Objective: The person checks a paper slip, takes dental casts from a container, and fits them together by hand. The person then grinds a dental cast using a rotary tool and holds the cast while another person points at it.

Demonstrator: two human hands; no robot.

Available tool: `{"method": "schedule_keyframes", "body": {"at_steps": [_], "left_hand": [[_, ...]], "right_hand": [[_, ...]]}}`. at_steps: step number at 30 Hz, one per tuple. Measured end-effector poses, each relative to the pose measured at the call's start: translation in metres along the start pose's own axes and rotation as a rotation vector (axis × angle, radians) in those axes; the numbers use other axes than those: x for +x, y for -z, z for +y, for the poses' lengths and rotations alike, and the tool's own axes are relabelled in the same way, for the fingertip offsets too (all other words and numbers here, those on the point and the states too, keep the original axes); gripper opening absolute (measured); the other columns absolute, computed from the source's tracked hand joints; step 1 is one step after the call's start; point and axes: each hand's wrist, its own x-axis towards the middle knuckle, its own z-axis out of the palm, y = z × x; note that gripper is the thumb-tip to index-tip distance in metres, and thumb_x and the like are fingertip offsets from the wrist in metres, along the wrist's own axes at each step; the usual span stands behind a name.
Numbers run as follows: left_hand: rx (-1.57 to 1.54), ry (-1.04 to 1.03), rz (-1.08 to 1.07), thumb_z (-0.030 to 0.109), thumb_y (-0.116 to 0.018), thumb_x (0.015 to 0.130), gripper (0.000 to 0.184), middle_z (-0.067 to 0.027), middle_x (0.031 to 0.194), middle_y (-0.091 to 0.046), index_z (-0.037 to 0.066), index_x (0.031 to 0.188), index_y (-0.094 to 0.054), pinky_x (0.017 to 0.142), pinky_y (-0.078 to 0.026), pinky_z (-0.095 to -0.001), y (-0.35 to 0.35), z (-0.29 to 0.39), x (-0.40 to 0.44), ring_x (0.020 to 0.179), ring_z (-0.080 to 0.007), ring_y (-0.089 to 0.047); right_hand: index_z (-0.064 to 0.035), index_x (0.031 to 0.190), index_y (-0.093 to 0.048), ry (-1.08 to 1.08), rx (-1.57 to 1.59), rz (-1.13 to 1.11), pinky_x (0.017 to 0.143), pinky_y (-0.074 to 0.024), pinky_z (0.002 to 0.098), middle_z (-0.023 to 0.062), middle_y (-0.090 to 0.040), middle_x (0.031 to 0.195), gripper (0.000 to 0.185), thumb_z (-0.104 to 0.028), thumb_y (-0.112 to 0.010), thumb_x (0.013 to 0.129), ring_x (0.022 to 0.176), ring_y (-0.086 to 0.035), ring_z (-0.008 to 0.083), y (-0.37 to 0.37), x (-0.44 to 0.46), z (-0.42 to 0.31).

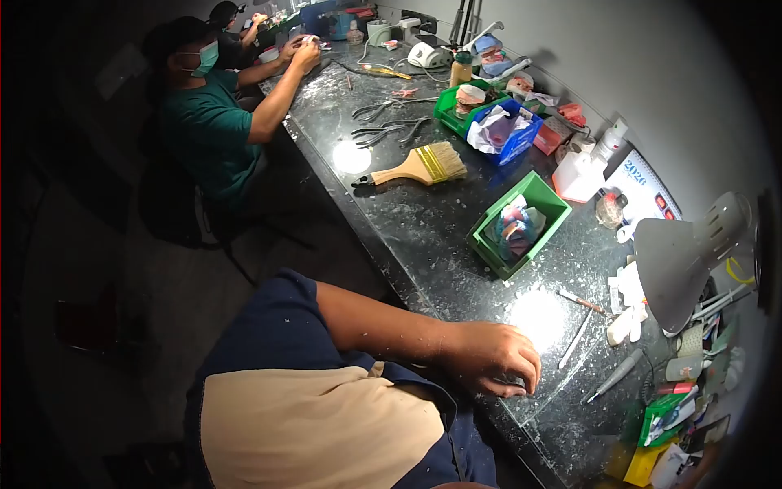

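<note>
My left hand point(498, 359) rests at the near edge of the dark workbench point(423, 244), its fingers curled inward and closed. Whatever may be between the fingers is hidden. Beyond the knuckles lies a bright patch of lamp light. A thin light-coloured stick point(576, 339) and a brown-handled tool point(583, 301) lie just past the hand. Farther right is a grey handpiece point(616, 375) with a coiled cord. A green bin point(533, 253) holding a dental model point(517, 228) stands farther along the bench. My right hand is out of view.
A wide brush point(428, 165) and several pliers point(379, 130) lie farther along. A blue bin point(521, 138) and another green bin point(444, 110) stand near the wall. A grey desk lamp point(676, 261) overhangs the right side. A masked co-worker point(208, 122) sits at upper left, both hands raised.
</note>
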Motion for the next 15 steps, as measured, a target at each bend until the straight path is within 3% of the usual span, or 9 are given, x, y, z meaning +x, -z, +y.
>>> {"method": "schedule_keyframes", "body": {"at_steps": [4, 6, 9, 13, 15], "left_hand": [[-0.015, 0.024, 0.022, 0.016, -0.078, 0.095, 0.009, -0.0034, 0.111, -0.077, 0.013, 0.103, -0.077, 0.096, -0.055, -0.0446, -0.001, 0.003, 0.002, 0.109, -0.0288, -0.072], [-0.024, 0.026, 0.011, 0.015, -0.077, 0.096, 0.011, -0.0046, 0.116, -0.076, 0.012, 0.107, -0.076, 0.097, -0.055, -0.0448, 0.001, -0.001, 0.001, 0.112, -0.029, -0.072], [-0.05, 0.042, -0.003, 0.015, -0.077, 0.097, 0.012, -0.0058, 0.118, -0.076, 0.011, 0.108, -0.076, 0.099, -0.055, -0.045, 0.0, -0.002, 0.001, 0.113, -0.0294, -0.072], [-0.054, 0.055, -0.01, 0.017, -0.076, 0.099, 0.012, -0.0064, 0.118, -0.076, 0.011, 0.109, -0.076, 0.099, -0.055, -0.0453, 0.001, -0.001, 0.003, 0.114, -0.0297, -0.071], [-0.049, 0.066, -0.016, 0.017, -0.075, 0.099, 0.012, -0.0065, 0.118, -0.076, 0.011, 0.109, -0.076, 0.099, -0.055, -0.0452, 0.002, 0.001, 0.004, 0.114, -0.0295, -0.071]], "right_hand": [[-0.0019, 0.122, -0.078, -0.013, -0.036, 0.041, 0.097, -0.0569, 0.0519, 0.025, -0.077, 0.12, 0.056, -0.053, -0.059, 0.108, 0.107, -0.073, 0.0457, -0.006, 0.031, -0.027], [-0.0001, 0.121, -0.078, -0.054, 0.011, 0.082, 0.096, -0.0567, 0.0515, 0.025, -0.077, 0.119, 0.057, -0.052, -0.058, 0.11, 0.106, -0.073, 0.0456, -0.012, 0.049, -0.027], [0.0026, 0.122, -0.075, -0.288, 0.383, 0.196, 0.095, -0.058, 0.0525, 0.0259, -0.077, 0.118, 0.048, -0.043, -0.065, 0.108, 0.105, -0.073, 0.0452, -0.028, 0.067, -0.007], [0.008, 0.125, -0.068, -0.24, 0.304, 0.083, 0.094, -0.0589, 0.0518, 0.0305, -0.074, 0.117, 0.049, -0.038, -0.066, 0.109, 0.104, -0.073, 0.0451, -0.03, 0.055, -0.007], [0.0084, 0.125, -0.068, -0.234, 0.269, -0.065, 0.092, -0.0595, 0.0507, 0.03, -0.074, 0.117, 0.047, -0.036, -0.065, 0.11, 0.104, -0.074, 0.0432, -0.002, 0.021, -0.077]]}}
